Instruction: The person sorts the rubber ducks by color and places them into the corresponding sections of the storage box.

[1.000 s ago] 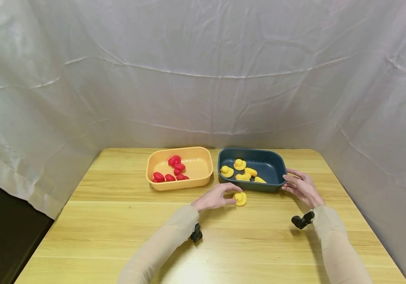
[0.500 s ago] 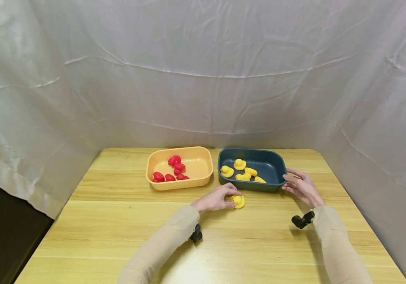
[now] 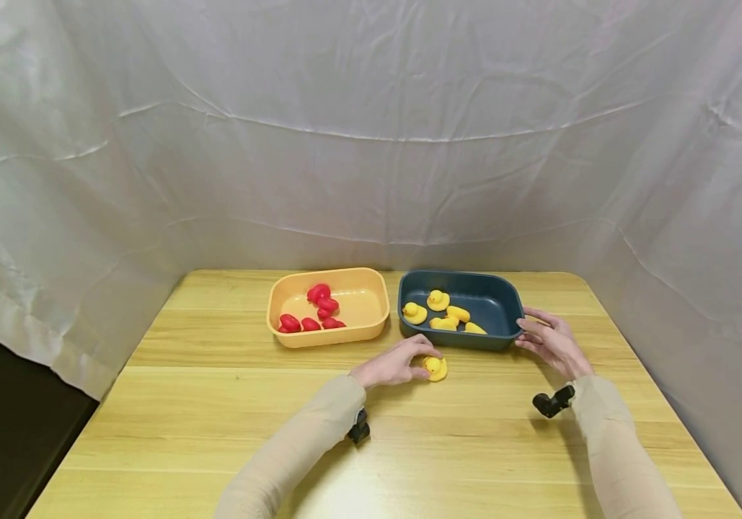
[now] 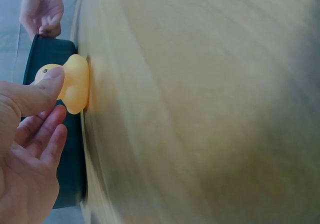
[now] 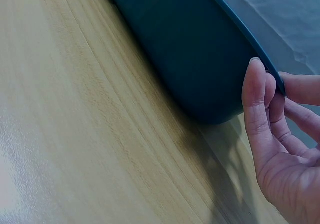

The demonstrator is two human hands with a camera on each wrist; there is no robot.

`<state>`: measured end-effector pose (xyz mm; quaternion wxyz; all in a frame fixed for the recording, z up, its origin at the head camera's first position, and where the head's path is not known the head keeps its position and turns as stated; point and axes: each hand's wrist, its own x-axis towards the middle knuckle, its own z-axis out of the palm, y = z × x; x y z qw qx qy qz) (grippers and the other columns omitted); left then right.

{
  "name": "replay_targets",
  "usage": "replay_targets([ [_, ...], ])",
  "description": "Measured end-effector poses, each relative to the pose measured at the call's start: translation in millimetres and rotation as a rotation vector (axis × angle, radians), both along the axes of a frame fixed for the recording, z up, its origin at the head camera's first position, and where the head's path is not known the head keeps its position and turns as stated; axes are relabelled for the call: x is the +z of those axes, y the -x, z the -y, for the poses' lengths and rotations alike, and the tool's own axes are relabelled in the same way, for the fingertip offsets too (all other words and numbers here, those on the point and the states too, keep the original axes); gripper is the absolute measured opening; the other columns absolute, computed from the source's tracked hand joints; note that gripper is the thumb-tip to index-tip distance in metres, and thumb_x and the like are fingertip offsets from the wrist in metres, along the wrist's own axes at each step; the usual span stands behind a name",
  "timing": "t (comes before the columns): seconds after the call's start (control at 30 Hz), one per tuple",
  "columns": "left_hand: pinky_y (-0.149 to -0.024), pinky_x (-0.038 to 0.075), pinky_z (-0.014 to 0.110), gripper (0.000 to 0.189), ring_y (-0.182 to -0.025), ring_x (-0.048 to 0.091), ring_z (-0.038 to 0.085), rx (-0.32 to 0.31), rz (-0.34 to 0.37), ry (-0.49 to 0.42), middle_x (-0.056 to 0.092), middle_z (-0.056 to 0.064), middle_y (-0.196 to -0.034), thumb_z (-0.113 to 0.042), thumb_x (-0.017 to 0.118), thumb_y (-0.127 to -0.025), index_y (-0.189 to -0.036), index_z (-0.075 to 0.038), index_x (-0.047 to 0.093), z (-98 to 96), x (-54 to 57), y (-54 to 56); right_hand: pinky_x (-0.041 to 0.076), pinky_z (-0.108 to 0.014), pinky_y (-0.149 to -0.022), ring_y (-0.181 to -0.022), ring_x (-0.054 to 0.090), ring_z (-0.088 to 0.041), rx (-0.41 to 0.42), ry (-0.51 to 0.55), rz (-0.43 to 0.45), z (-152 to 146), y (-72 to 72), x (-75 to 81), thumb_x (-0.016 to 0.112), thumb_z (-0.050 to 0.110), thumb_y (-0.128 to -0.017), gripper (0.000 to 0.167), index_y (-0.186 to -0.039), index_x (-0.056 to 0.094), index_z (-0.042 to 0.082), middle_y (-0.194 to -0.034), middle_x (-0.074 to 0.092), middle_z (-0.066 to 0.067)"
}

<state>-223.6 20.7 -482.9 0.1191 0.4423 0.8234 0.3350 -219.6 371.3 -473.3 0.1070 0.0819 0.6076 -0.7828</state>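
Note:
On the table, just in front of the dark blue bin (image 3: 474,343), a yellow rubber duck (image 3: 437,369) sits upright. My left hand (image 3: 391,364) pinches it from the left; the left wrist view has the thumb over the head of the duck (image 4: 76,84), with the other fingers partly hidden behind. My right hand (image 3: 554,347) holds the bin's right end. In the right wrist view, the thumb (image 5: 256,86) lies against the outer wall of the bin (image 5: 185,49) and a finger reaches round the rim. Several yellow ducks (image 3: 438,300) lie inside this bin.
Left of the blue bin stands a light orange bin (image 3: 332,337) containing several red ducks (image 3: 328,305). Both bins rest near the back of the wooden table (image 3: 461,447). Pale cloth (image 3: 371,180) hangs behind and along the sides.
The duck on the table has shifted slightly left and nearer, turning a little, as the left fingers took hold of it. The right hand and both bins stay where they were.

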Motion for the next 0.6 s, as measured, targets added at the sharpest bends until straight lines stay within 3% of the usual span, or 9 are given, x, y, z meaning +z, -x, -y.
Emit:
replay_targets([
  [0.6,-0.109,0.046,0.030,0.035,-0.118,0.055,0.018,0.021,-0.012,-0.031,0.056,0.008,-0.129,-0.019,0.062,-0.100,-0.133,-0.008,0.059,3.6,8.2,-2.9,0.063,-0.025,-0.070,-0.069,0.066,-0.010,-0.006,0.008,-0.005,-0.2,-0.5,-1.2,0.061,0.008,-0.100,0.064,-0.153,0.027,-0.001,-0.086,0.067,0.001],
])
